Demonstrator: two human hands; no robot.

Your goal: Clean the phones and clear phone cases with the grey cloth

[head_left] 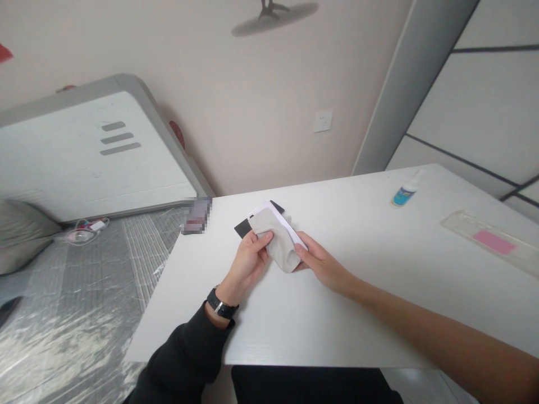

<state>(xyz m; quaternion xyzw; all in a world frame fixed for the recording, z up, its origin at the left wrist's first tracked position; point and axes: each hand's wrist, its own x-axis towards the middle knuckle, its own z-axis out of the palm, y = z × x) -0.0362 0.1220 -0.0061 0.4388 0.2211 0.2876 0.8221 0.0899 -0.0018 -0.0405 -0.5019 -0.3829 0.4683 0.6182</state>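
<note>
Above a white table (pixel 337 325), both hands are closed: the left (pixel 247 261) pinches a grey cloth (pixel 275 238) — draped over a slim white object (pixel 290 230) — while the right (pixel 315 259) grips that object's near end. Behind them shows a black flat piece (pixel 243 228).

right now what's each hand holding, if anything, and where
Left hand: grey cloth, by its left edge. Right hand: white phone-like slab, by its near end.

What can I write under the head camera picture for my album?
A left hand pinches a grey cloth against a slim white object gripped by the right hand, above a white table.
</note>
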